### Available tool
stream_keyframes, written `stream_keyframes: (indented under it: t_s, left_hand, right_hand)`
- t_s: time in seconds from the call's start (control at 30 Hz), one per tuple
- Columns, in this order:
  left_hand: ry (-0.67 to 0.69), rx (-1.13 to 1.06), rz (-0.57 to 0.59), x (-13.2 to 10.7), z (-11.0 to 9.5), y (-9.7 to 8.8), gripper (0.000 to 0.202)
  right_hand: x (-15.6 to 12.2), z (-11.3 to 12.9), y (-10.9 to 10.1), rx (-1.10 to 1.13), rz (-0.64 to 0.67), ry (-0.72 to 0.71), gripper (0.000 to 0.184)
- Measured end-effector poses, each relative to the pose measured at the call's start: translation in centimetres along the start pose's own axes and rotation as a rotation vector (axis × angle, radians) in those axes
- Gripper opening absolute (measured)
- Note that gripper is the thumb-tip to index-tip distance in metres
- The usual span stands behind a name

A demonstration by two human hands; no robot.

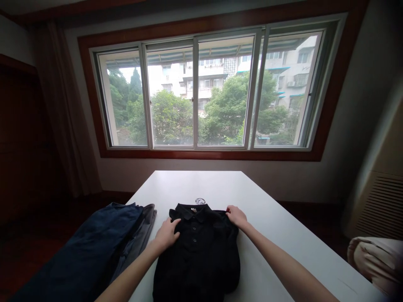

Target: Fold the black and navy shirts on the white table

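Observation:
A black polo shirt [197, 262] lies front side up on the white table, its collar pointing away from me and two buttons showing on its placket. My left hand [168, 233] rests on the shirt's left shoulder edge. Its thumb and forefinger are spread apart on the cloth. At the opposite shoulder, my right hand [236, 216] pinches the shirt's edge between thumb and fingers. Just beyond the collar lies a small round black-and-white item [200, 201], too small to name. The shirt's lower end runs out of view.
Dark blue folded clothes [91, 247] and a grey garment [143, 228] lie along the left side of the white table [201, 182]. At the lower right is a beige padded item [376, 260]. A wide window [195, 92] faces me; a louvred cabinet [382, 201] stands right.

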State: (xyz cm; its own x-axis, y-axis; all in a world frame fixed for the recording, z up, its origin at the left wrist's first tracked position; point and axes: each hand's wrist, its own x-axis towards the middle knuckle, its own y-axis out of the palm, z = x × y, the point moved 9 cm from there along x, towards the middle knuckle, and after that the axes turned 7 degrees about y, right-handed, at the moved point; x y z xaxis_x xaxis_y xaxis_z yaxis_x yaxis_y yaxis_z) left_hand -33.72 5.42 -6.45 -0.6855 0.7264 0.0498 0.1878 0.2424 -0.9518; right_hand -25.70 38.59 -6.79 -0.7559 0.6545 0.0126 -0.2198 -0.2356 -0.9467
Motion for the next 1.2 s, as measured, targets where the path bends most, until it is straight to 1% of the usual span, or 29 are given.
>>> stream_keyframes:
  t_s: [0.1,0.2,0.33,0.43,0.5,0.57,0.63,0.7,0.77,0.83,0.9,0.97,1.0,1.03,1.1,1.13,1.17,1.2]
  left_hand:
    - [-0.068,0.008,-0.035,3.4,0.3,1.7,0.055]
    - [-0.127,0.027,-0.043,6.4,0.4,3.2,0.055]
    - [-0.152,0.032,-0.06,10.0,0.1,4.2,0.055]
    - [-0.17,0.037,-0.072,12.3,0.0,4.6,0.055]
    - [-0.177,0.036,-0.081,13.6,0.0,4.8,0.055]
    - [-0.192,0.033,-0.106,14.4,-0.1,4.6,0.056]
    - [-0.227,0.023,-0.148,14.8,0.1,4.0,0.061]
    - [-0.288,-0.006,-0.182,14.7,0.5,3.5,0.065]
    - [-0.333,-0.037,-0.203,14.2,0.7,3.0,0.063]
    - [-0.321,-0.053,-0.229,13.3,0.1,2.2,0.059]
    - [-0.24,-0.08,-0.254,11.5,-1.4,1.0,0.058]
    - [-0.095,-0.168,-0.232,8.9,-3.8,-0.4,0.053]
    - [0.002,-0.241,-0.183,7.3,-5.3,-1.0,0.05]
    - [0.111,-0.326,-0.108,5.4,-6.9,-1.4,0.046]
    - [0.324,-0.488,0.113,1.1,-9.9,-1.6,0.048]
    - [0.393,-0.503,0.19,-1.0,-10.8,-1.8,0.051]
    - [0.447,-0.482,0.24,-2.9,-11.4,-1.9,0.055]
    - [0.481,-0.426,0.253,-4.3,-11.5,-1.9,0.056]
  right_hand:
    - [2.7,-0.8,-0.4,-0.064,-0.047,0.014,0.021]
    - [5.3,-1.4,-0.4,-0.111,-0.08,0.03,0.022]
    - [8.6,-2.0,-0.5,-0.145,-0.106,0.046,0.024]
    - [10.4,-2.2,-1.0,-0.153,-0.121,0.059,0.027]
    - [11.0,-2.0,-1.6,-0.15,-0.142,0.07,0.031]
    - [11.0,-1.2,-2.0,-0.14,-0.159,0.06,0.031]
    - [10.5,0.2,-1.7,-0.127,-0.143,0.022,0.034]
    - [9.7,1.6,-0.9,-0.115,-0.092,-0.025,0.041]
    - [8.6,2.8,-0.3,-0.108,-0.047,-0.063,0.042]
    - [7.5,3.6,-0.4,-0.102,-0.046,-0.086,0.035]
    - [6.4,3.9,-1.5,-0.093,-0.077,-0.098,0.028]
    - [5.1,4.0,-3.1,-0.086,-0.12,-0.117,0.029]
    - [4.3,4.0,-3.9,-0.087,-0.138,-0.14,0.031]
    - [3.3,4.0,-4.6,-0.092,-0.148,-0.174,0.033]
    - [0.9,4.0,-5.3,-0.107,-0.138,-0.261,0.039]
    - [-0.3,4.1,-5.3,-0.124,-0.116,-0.314,0.045]
    - [-1.7,4.2,-5.0,-0.159,-0.091,-0.373,0.052]
    - [-3.0,4.5,-4.6,-0.215,-0.073,-0.439,0.058]
